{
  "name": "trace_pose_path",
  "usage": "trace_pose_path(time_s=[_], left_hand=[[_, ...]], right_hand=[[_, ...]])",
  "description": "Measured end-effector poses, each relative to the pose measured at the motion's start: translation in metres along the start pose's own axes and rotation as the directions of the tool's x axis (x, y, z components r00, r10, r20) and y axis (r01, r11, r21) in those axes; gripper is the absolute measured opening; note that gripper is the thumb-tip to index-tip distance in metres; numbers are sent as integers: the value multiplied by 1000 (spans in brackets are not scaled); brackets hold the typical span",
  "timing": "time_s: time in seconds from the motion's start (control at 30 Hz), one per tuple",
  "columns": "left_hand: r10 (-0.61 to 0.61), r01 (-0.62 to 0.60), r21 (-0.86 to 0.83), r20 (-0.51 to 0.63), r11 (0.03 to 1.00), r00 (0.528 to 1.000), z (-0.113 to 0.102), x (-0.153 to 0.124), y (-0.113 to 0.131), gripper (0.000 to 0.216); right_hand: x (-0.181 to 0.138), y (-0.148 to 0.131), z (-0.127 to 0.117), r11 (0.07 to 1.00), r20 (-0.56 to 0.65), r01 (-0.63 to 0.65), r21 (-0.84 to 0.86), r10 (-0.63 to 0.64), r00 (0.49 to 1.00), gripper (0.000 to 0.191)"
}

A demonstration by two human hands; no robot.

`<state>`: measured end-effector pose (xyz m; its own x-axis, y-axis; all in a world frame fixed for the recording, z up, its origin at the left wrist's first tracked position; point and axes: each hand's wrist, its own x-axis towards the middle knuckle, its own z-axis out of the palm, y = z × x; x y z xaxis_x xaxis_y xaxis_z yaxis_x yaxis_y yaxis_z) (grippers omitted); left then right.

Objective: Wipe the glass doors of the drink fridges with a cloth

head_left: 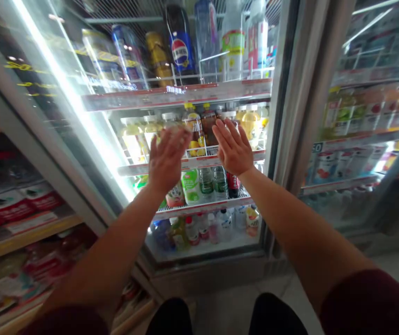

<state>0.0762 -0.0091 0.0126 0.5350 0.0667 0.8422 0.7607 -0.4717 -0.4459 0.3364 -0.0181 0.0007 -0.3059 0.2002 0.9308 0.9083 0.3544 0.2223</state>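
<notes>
In front of a lit drinks fridge, both of my arms reach forward. My left hand [167,159] is raised before the middle shelves, a little blurred, with its fingers stretched out and nothing in them. Level with it on the right, my right hand [233,148] also holds nothing, fingers extended and palm turned inward. Nearest to the hands, behind them, are a yellow-capped tea bottle [194,123] and pale yellow drink bottles [251,123]. Below stand a green-and-white pack [191,186] and clear green-labelled bottles [206,184]. Whether glass lies between hands and drinks I cannot tell.
A large cola bottle [180,46] and cans [96,51] fill the upper shelf [125,98]. A metal door frame [309,93] stands at right, beside another fridge section. Store shelves [28,239] with packaged goods are at left. Grey floor [227,307] lies below.
</notes>
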Motion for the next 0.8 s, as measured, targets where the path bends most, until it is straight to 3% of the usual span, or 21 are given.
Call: trace_pose_path(time_s=[0.07, 0.13, 0.23, 0.33, 0.43, 0.53, 0.6, 0.7, 0.8], left_hand=[[-165, 167, 14, -95, 986, 982, -4, 14, -12, 59], [-166, 166, -17, -136, 986, 977, 0, -7, -1, 61], [77, -80, -84, -39, 993, 996, 10, -67, 33, 71], [308, -294, -142, 86, 945, 947, 8, -91, 39, 72], [261, -254, -88, 94, 963, 961, -4, -43, -1, 70], [8, -8, -3, -87, 1000, 996, -12, 23, -46, 65], [-90, 89, -11, -153, 996, 984, -9, 38, -52, 66], [-63, 59, -35, -135, 998, 989, 3, 0, -21, 74], [176, -176, -80, -5, 981, 984, 11, -59, 21, 77]], right_hand=[[0, 0, -1, 1000, 12, -8, 7, 8, 1000, 66], [0, -1, -1, 1000, 26, -15, 16, 14, 1000, 67], [1, 0, -1, 1000, 38, -18, 13, 17, 999, 67], [1, 0, -1, 1000, 42, -17, 4, 17, 999, 67], [1, -1, -2, 1000, 42, -21, -3, 21, 999, 67], [0, -2, -2, 1000, 41, -25, -5, 25, 999, 67], [0, -2, -2, 1000, 35, -20, -10, 20, 999, 67], [0, -2, -2, 1000, 29, -20, -22, 21, 999, 67], [0, -1, -2, 1000, 37, -20, -13, 21, 999, 68]])
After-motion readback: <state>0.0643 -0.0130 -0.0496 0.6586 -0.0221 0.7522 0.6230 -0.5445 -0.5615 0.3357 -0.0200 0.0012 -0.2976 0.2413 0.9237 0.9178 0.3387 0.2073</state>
